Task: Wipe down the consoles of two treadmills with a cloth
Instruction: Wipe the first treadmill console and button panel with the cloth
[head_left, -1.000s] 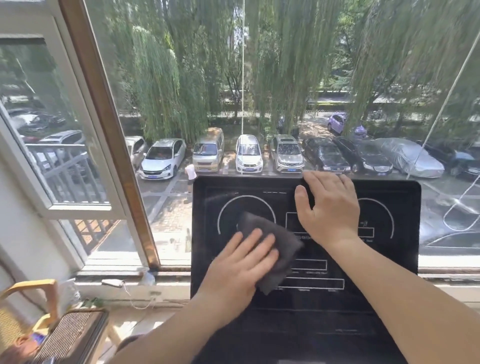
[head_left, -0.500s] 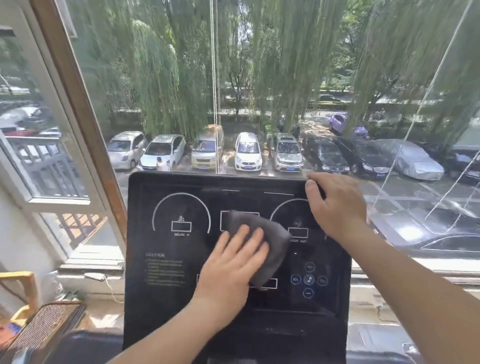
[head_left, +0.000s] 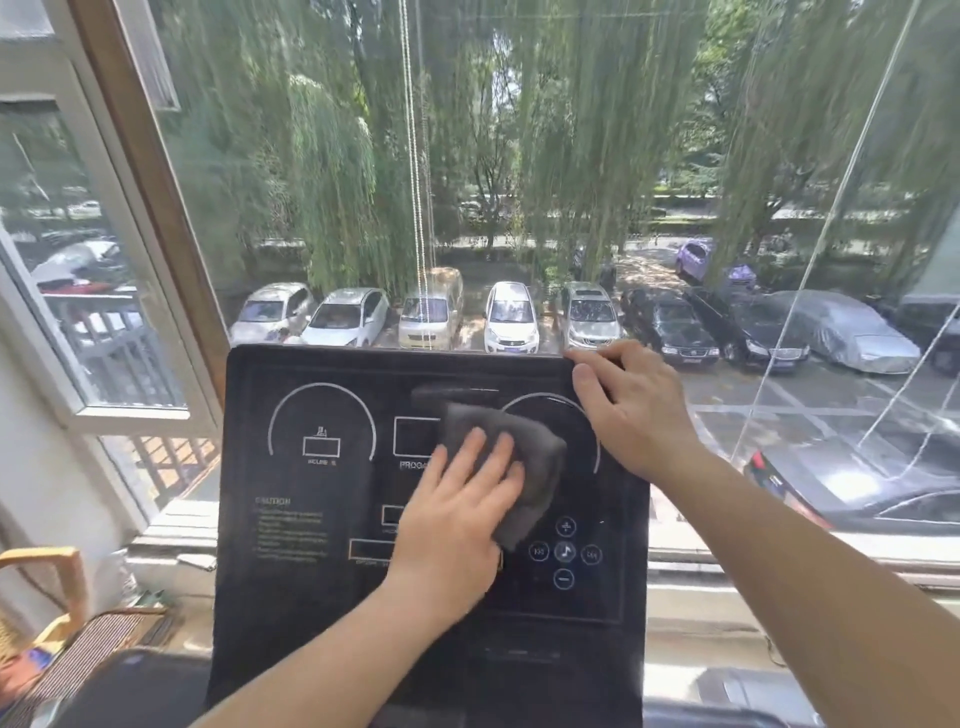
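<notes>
A wide window (head_left: 519, 156) onto parked cars (head_left: 511, 317) is seen behind a black treadmill console (head_left: 311, 519). A dark grey cloth (head_left: 540, 457) is pressed flat against its centre-right by the left hand (head_left: 457, 525), fingers straight. Its upper right corner is gripped by the right hand (head_left: 634, 410), fingers curled over the edge

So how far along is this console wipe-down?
Nothing visibly finished. The left hand presses the cloth on the middle of the console; the right hand grips its top right corner. The caution text and music buttons lie outside the cloth, and no second console is in view.
</notes>
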